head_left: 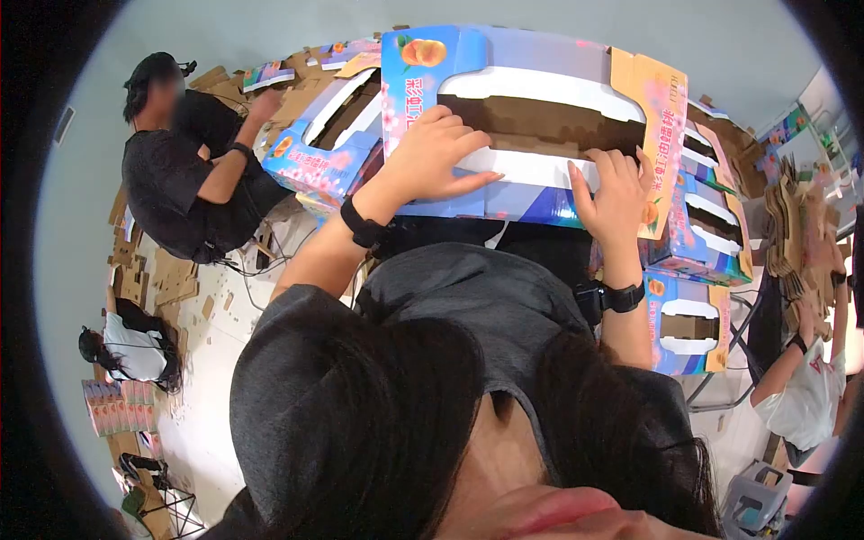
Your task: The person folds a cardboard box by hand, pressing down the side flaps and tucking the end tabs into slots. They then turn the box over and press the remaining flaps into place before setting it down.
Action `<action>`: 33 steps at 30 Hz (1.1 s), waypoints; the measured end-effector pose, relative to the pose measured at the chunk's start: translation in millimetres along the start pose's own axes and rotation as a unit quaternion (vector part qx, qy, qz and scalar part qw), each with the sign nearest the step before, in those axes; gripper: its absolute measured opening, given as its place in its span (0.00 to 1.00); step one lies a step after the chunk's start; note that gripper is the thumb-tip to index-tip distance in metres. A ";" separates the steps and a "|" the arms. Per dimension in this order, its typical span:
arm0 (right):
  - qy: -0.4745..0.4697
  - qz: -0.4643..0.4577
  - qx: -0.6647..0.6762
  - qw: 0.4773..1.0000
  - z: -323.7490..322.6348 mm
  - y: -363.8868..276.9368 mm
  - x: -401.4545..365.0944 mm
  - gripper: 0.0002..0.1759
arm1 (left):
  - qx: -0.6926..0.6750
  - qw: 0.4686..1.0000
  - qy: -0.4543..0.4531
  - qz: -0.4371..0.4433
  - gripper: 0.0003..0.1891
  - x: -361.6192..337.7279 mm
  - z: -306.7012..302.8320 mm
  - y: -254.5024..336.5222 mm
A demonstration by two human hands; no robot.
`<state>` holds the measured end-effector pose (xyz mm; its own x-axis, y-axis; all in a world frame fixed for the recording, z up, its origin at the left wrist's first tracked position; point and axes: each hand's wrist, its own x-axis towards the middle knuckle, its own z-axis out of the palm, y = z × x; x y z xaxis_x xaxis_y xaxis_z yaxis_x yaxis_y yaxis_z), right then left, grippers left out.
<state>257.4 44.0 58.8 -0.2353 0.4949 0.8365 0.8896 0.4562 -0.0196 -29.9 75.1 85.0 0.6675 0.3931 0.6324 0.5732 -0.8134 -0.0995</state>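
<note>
A printed cardboard fruit box point(540, 54) lies in front of me, blue at one end and orange at the other, with peach pictures and a wide white-edged opening. My left hand point(441, 157) grips the near edge of that opening at the blue end, its thumb stretched along the white strip. At the orange end, my right hand point(614, 193) has its fingers bent over the same edge and its thumb apart. Through the opening the brown inside shows. Some fingertips are hard to make out.
Similar boxes stand at the left point(310, 171) and in a stack at the right point(688, 310). One person point(184, 171) sits at the left, another point(135, 346) farther back. At the right, a person point(801, 387) handles stacked cardboard point(787, 225). Cardboard scraps litter the floor.
</note>
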 end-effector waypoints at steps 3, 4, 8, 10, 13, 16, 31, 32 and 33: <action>-0.010 0.012 -0.002 1.000 -1.7 -3.4 -1.2 0.17 | 0.012 1.000 0.009 -0.007 0.19 -3.5 -5.5 9.0; -0.015 0.016 -0.004 1.000 -3.1 -5.3 -2.5 0.16 | 0.014 1.000 0.024 -0.003 0.19 -6.6 -4.1 11.4; 0.001 0.027 -0.010 1.000 -7.4 -14.2 -9.6 0.15 | 0.068 0.987 0.146 0.029 0.22 -16.5 -7.0 22.4; 0.009 0.032 -0.014 0.999 -6.0 -14.3 -14.1 0.15 | 0.114 0.967 0.226 0.021 0.30 -31.0 -8.5 24.1; 0.013 0.044 -0.022 0.999 -5.3 -11.1 -21.5 0.15 | 0.136 0.924 0.358 -0.015 0.42 -37.1 -19.8 19.3; 0.023 0.053 -0.014 0.998 -3.9 -6.2 -34.1 0.15 | 0.147 0.920 0.351 -0.095 0.52 -42.8 -46.2 24.8; 0.158 -0.083 0.012 0.984 -82.3 -4.8 -62.7 0.26 | -0.349 0.884 0.186 -0.251 0.73 -63.9 -106.5 80.4; 0.181 -0.110 0.003 0.977 -95.3 -6.4 -60.4 0.25 | -0.408 0.855 0.211 -0.242 0.76 -62.8 -102.0 80.5; 0.221 -0.159 0.021 0.962 -111.4 -9.1 -46.8 0.26 | -0.429 0.842 0.219 -0.244 0.76 -61.2 -101.1 80.6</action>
<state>303.8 -65.7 80.8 -0.2942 -0.0332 0.9552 0.7813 0.5672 0.2604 -72.6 -57.9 116.0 0.1060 0.7267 0.6788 0.0488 -0.6856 0.7264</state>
